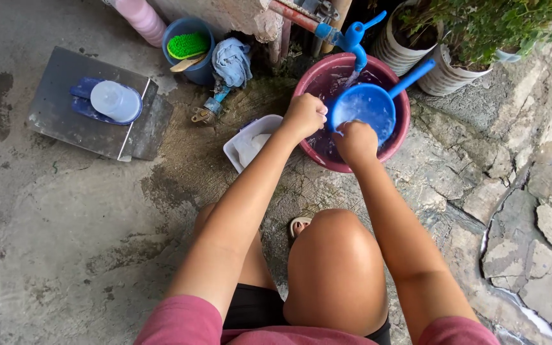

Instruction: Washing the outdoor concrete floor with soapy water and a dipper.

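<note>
Hands [303,115] two, dipper [365,108] one.

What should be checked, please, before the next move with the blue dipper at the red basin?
1. Dipper grip: right hand closed on the near rim of the blue dipper: ok.
2. Left hand at the dipper's left edge: whether it grips or only touches, cannot tell.
3. Dipper placement: over the red basin, below the blue tap: ok.
4. Tap flow: a thin stream seems to fall: cannot tell.
5. White tub sits beside the basin, close to the left forearm: not ok.
6. Footing: ground patchy with damp: cannot tell.
</note>
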